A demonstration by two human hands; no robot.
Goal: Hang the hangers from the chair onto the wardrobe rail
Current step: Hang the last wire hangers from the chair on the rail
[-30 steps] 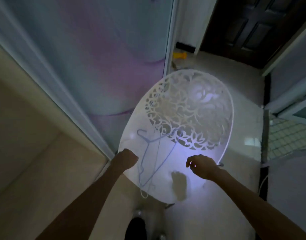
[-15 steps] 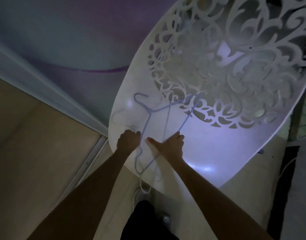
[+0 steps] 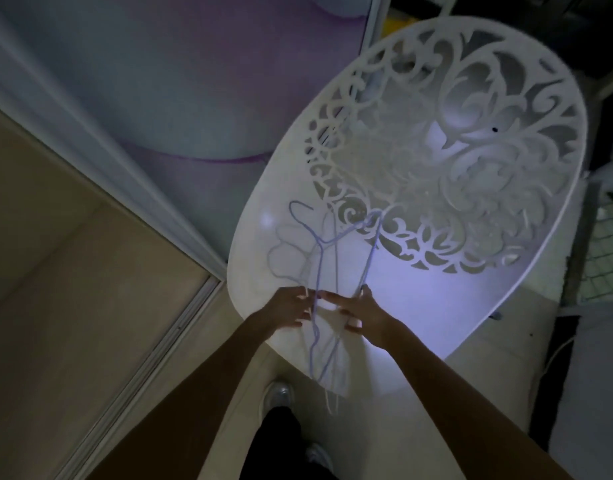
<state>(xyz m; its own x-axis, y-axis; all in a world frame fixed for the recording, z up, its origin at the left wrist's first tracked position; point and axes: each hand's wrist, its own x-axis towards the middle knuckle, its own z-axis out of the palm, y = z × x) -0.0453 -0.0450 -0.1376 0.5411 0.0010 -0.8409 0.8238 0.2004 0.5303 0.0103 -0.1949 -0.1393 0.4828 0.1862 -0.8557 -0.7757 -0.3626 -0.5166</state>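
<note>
Two thin wire hangers lie overlapped on the seat of the white chair [image 3: 419,299], near its front-left edge. The blue hanger [image 3: 320,271] is the clearer one: its hook points away from you toward the cut-out backrest, and its lower end reaches past the seat's front edge. The white hanger [image 3: 281,251] is faint against the seat, its hook loop just left of the blue one; the light is too dim to trace all of it, and its wires cross the blue ones.

Both of your hands are on the seat's front edge, one at each side of the blue hanger. Your left hand [image 3: 287,310] lies with fingers extended and spread, fingertips beside the hanger wires; no grip shows. Your right hand [image 3: 360,311] is also flat with straight fingers, its index finger touching the blue hanger's right-hand wire and its thumb spread toward the front edge.

The chair is one oval shell with a scroll-pattern backrest, lit by a bluish patch on the seat. To the chair's left stands one sliding wardrobe door [image 3: 180,84] in pale blue and purple. Below, one shoe [image 3: 279,396] shows on the pale floor [image 3: 100,306].
</note>
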